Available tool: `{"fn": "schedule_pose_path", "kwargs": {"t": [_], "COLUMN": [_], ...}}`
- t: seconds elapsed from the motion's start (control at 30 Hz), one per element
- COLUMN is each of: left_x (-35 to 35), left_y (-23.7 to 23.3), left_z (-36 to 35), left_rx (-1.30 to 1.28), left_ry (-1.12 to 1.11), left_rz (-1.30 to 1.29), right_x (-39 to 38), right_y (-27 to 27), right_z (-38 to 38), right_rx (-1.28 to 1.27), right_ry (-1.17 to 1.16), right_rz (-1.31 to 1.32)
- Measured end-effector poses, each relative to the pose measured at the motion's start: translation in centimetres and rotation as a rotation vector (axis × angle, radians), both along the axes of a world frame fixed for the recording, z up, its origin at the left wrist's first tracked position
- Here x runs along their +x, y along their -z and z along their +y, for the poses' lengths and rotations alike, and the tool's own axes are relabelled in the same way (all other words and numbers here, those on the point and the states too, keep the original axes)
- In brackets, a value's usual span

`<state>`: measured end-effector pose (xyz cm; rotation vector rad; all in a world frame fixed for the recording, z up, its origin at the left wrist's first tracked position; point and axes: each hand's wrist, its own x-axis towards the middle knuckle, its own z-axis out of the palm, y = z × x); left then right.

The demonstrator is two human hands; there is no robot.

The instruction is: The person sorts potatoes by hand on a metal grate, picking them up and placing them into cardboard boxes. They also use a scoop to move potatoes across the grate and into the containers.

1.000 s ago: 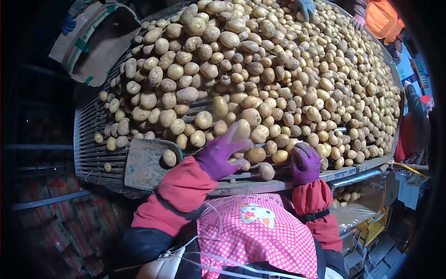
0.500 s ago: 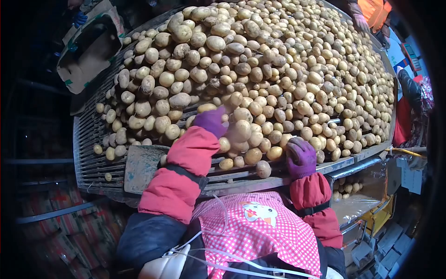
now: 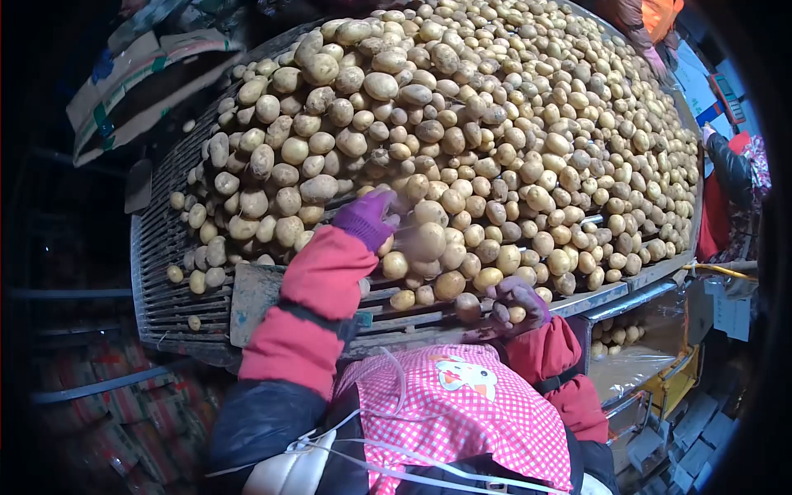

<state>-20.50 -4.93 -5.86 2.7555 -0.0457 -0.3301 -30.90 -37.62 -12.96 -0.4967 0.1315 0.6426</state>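
Potatoes (image 3: 322,190) lie in a big heap on a slatted metal sorting table (image 3: 169,272). My left hand (image 3: 369,216), in a purple glove, reaches into the near part of the heap. Its fingers and thumb curve apart with nothing visible between them. A motion-blurred potato (image 3: 425,242) is just to its right. At the table's near edge, the gloved fingers of my right hand (image 3: 528,299) curl around a small potato (image 3: 516,314). Beside those fingertips, to the left, rests a darker potato (image 3: 468,307).
A flat plate (image 3: 257,299) stands at the table's near left. An open cardboard box (image 3: 132,95) is at the far left. Below the right edge, a plastic-lined box (image 3: 631,355) contains potatoes. Other people's sleeves (image 3: 730,169) show at the right side, with an orange garment (image 3: 658,18) farther back.
My left hand has shifted slightly left. My right hand has moved down toward the table edge and turned, with a small potato now showing in its fingers. The cardboard box at far left has tilted.
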Motion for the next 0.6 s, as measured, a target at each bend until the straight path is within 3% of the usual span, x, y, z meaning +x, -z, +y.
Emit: {"fn": "schedule_pose_path", "kwargs": {"t": [0.03, 0.07, 0.1, 0.17, 0.3, 0.4, 0.43, 0.47, 0.53, 0.6], "left_x": [0.6, 1.2, 2.0, 2.3, 1.9, 1.7, 0.8, -0.3, -3.0, -5.5], "left_y": [3.0, 2.8, 2.7, 4.1, 5.1, 3.6, 1.8, 1.9, 1.7, -0.4], "left_z": [0.9, 0.4, -0.8, -1.2, -0.2, 0.6, 0.0, 0.1, -1.2, -5.8], "left_rx": [0.104, 0.205, 0.332, 0.331, 0.264, 0.060, -0.073, -0.219, -0.603, -0.726], "left_ry": [0.094, 0.189, 0.141, 0.097, 0.078, 0.005, -0.167, -0.201, -0.266, -0.007], "left_rz": [-0.046, -0.095, 0.106, 0.072, -0.077, -0.058, -0.023, -0.167, -0.157, -0.137], "right_x": [0.1, 0.3, 0.5, 0.7, 0.5, 0.7, 0.9, 1.1, 1.6, 1.5], "right_y": [0.1, 0.1, -0.2, -0.4, -3.0, -1.0, -0.6, -0.2, 0.0, -1.6], "right_z": [0.0, 0.0, 0.4, 0.6, 0.3, 0.1, -0.2, -0.4, -0.2, 1.2], "right_rx": [0.001, 0.000, -0.017, 0.115, 0.103, 0.152, 0.144, 0.135, 0.041, 0.042], "right_ry": [0.004, 0.010, 0.019, -0.027, -0.051, -0.109, -0.124, -0.138, -0.164, -0.176], "right_rz": [0.020, 0.037, -0.064, -0.041, 0.117, 0.045, 0.019, -0.008, 0.004, 0.030]}}
